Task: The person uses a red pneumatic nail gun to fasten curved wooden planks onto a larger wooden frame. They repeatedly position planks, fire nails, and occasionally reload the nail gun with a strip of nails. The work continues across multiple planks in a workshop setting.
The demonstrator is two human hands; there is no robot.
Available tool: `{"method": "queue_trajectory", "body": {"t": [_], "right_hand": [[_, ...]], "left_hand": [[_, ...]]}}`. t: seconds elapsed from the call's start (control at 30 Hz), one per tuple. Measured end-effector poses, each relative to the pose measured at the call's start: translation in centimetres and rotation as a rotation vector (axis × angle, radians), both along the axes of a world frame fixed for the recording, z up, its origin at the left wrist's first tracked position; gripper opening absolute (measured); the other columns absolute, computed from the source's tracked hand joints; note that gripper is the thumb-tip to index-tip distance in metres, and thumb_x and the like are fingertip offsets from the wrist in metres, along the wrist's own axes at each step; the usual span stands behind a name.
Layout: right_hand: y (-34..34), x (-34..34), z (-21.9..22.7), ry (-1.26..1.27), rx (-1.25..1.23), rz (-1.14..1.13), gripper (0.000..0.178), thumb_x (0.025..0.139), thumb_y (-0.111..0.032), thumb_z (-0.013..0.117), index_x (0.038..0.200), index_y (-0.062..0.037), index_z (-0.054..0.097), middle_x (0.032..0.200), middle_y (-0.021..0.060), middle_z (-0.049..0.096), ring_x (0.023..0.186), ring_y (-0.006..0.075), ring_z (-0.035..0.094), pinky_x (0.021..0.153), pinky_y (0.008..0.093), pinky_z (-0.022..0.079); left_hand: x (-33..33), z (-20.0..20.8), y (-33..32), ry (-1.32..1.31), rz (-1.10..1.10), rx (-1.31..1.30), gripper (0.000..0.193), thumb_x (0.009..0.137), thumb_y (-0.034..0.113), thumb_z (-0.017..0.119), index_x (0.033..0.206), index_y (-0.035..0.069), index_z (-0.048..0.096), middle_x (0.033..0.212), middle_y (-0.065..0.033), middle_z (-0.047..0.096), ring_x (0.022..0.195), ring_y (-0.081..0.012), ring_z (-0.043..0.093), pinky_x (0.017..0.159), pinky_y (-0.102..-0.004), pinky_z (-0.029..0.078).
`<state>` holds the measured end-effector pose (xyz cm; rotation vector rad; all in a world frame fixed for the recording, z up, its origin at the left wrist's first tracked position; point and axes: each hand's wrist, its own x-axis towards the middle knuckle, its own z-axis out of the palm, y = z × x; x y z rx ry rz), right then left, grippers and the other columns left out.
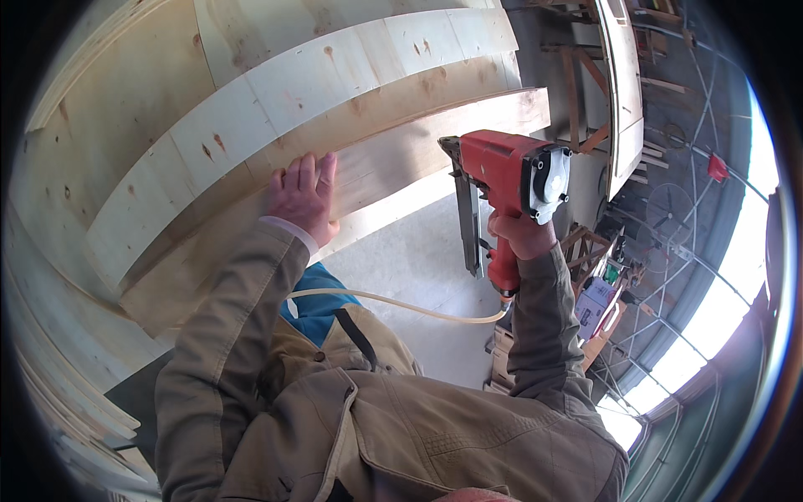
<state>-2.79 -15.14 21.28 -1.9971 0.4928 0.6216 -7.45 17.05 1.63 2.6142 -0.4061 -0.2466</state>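
Note:
My right hand (523,234) is wrapped round the handle of a red pneumatic nail gun (506,159) with a silver end cap. Its dark nose points left, close to the right part of a long pale wooden board (393,167); whether it touches the wood I cannot tell. A narrow magazine hangs below the nose. My left hand (305,197) grips the board farther left, fingers over its far edge and thumb by the near edge. From the base of the gun's handle, a pale yellow air hose (401,309) runs left across my lap.
Behind the board lies a curved plywood strip (309,92) over larger plywood sheets (134,117). At the right stands a panel on a wooden frame (619,100). Farther off are a purple box (594,301) and metal bars (703,259). Grey floor (410,251) shows below the board.

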Motion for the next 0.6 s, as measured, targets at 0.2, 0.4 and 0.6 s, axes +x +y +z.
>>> {"method": "queue_trajectory", "body": {"t": [0.2,0.4,0.6], "right_hand": [[-0.4,0.5,-0.2,0.000,0.007,-0.015,0.042,0.070,0.008,0.065,0.111,-0.0021,0.065,0.084,0.0032,0.064,0.072,0.0144,0.063,0.061,0.0327,0.053],[-0.5,1.4,-0.3,0.003,0.027,0.031,0.042,0.070,0.008,0.065,0.111,-0.0019,0.064,0.083,0.0016,0.062,0.071,0.0124,0.061,0.060,0.0319,0.051],[-0.5,2.6,-1.4,0.036,-0.051,0.066,0.041,0.071,0.007,0.063,0.111,-0.0024,0.065,0.082,0.0021,0.062,0.068,0.0131,0.060,0.058,0.0322,0.050]], "left_hand": [[-0.1,0.0,-0.1,-0.013,0.001,0.001,0.116,0.062,0.031,0.089,0.159,0.009,0.029,0.146,-0.0227,0.043,0.135,-0.0366,0.045,0.110,-0.0553,0.036],[-0.2,0.0,-0.2,-0.019,0.006,0.006,0.118,0.060,0.032,0.090,0.159,0.009,0.030,0.146,-0.0223,0.044,0.136,-0.0365,0.044,0.111,-0.0565,0.036],[-0.1,-0.3,-0.1,-0.005,0.015,-0.040,0.121,0.059,0.032,0.092,0.160,0.013,0.028,0.146,-0.0207,0.044,0.137,-0.0355,0.045,0.111,-0.0567,0.035]]}}
